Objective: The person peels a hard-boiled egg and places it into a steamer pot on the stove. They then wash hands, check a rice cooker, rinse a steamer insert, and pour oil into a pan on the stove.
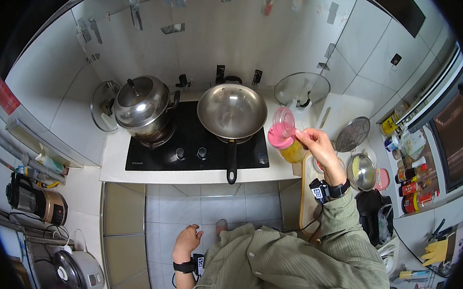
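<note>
My right hand (315, 143) grips the pink handle of an oil jar (291, 151) with yellow contents, held over the counter's front right part. Its pink top (278, 136) has a see-through round cap (284, 121) tilted up. To the left of the jar, a steel frying pan (232, 110) sits on the right burner, its black handle towards me; I see no food in it. My left hand (187, 240) hangs low over the floor in front of the cabinets. It holds nothing, with the fingers loosely bent and the thumb apart.
A lidded steel pot (142, 106) stands on the black gas hob (164, 159). Behind the jar a glass lid (302, 89) leans at the wall. A steel bowl (362, 171) and cutting board (308, 203) are right. Several bottles (411, 188) line the windowsill.
</note>
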